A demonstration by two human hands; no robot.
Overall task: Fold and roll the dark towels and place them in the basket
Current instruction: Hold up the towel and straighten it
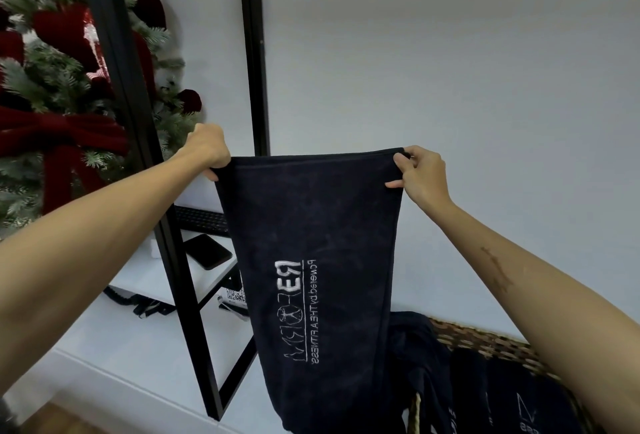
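A dark navy towel [311, 225] with white lettering hangs full length in the air in front of me. My left hand [207, 149] grips its top left corner and my right hand [420, 173] pinches its top right corner, so the top hem is stretched level between them. The towel's lower end drops out of view at the bottom edge. A woven wicker basket [485, 340] sits at the lower right, with more dark towels [485, 395] lying in it and draped over its rim.
A black metal frame [173, 225] stands at the left over a white surface [138, 347]. A phone [207, 251], a keyboard [204, 220] and a black cable lie there. A decorated Christmas tree [52, 87] fills the far left. A white wall is behind.
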